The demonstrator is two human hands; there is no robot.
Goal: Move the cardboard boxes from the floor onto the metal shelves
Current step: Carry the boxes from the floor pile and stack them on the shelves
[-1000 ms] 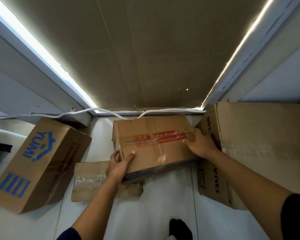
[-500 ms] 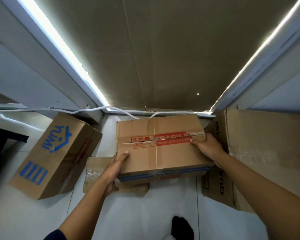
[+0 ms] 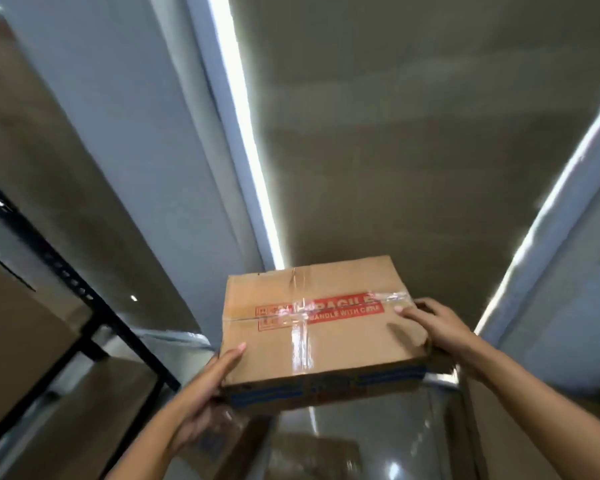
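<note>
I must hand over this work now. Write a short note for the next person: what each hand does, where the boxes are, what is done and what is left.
Left hand: grips the near left corner of the cardboard box, thumb on top.
Right hand: holds the box's right edge, fingers over the top.
Box: in the air, taped, with a red fragile label.
Black metal shelf frame: to the left.
Done: box lifted.
Left: set it on a shelf. More cardboard lies blurred on the floor below.

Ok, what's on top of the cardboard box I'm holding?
On the cardboard box: red fragile tape, clear tape crossing it, the left hand's thumb and the right hand's fingers. The hands' other fingers, underneath, are hidden.
</note>
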